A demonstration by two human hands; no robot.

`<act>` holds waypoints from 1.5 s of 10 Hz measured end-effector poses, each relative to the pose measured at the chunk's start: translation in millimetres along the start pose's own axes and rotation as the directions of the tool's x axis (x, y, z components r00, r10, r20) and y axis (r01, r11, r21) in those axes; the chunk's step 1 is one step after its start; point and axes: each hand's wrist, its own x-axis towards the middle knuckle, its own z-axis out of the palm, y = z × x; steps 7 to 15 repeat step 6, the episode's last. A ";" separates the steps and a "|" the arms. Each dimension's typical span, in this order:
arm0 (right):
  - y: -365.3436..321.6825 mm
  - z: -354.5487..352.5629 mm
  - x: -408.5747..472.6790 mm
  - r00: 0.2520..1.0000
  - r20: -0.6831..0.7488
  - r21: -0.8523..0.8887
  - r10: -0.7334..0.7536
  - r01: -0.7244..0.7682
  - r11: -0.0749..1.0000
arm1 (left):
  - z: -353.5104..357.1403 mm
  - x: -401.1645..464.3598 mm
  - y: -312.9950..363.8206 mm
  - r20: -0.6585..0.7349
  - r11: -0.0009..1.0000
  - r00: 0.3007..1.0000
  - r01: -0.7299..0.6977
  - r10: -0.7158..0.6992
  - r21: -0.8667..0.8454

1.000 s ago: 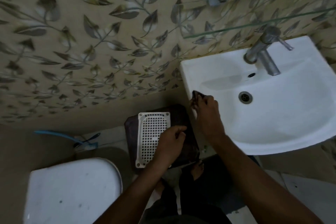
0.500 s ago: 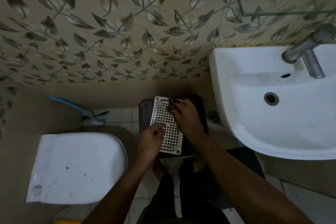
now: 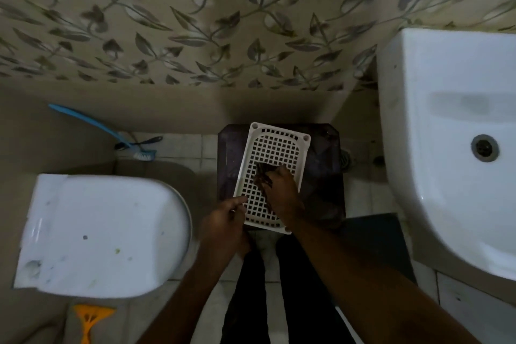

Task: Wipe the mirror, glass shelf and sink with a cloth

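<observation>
Head view: two hands, right hand [image 3: 280,193] clutching one dark cloth [image 3: 264,177] on one white tray [image 3: 272,148], left hand [image 3: 223,222] loose

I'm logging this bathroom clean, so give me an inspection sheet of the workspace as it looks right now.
Surface: white perforated tray lies on a dark stool on the tiled floor.
Job's things: dark cloth on the tray; sink at right; mirror and glass shelf out of view.
Clutter: blue brush against the wall, orange tool by the toilet.
Grippers: right hand grips the cloth on the tray; left hand at the tray's near-left edge, grip unclear.
Cables: nothing seen.
Surroundings: leaf-patterned wall tiles; dim light.
</observation>
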 end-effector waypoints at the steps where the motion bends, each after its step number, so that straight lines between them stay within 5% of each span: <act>1: 4.3 14.3 7.7 1.000 0.027 -0.082 0.009 -0.007 0.997 | -0.9 8.0 -3.8 -0.020 1.000 1.000 -0.017 0.018 0.009; 3: -4.4 9.6 4.5 0.993 0.105 -0.144 0.054 -0.038 0.989 | -11.1 24.8 6.1 0.037 0.978 0.987 -0.160 0.156 0.135; 6: -25.5 -38.9 -3.6 0.997 -0.036 -0.160 -0.061 0.055 0.986 | 6.3 84.4 -10.7 0.103 0.848 0.957 -0.289 0.272 0.444; 15: -25.5 -38.9 -3.6 0.997 -0.036 -0.160 -0.061 0.055 0.986 | 6.3 84.4 -10.7 0.103 0.848 0.957 -0.289 0.272 0.444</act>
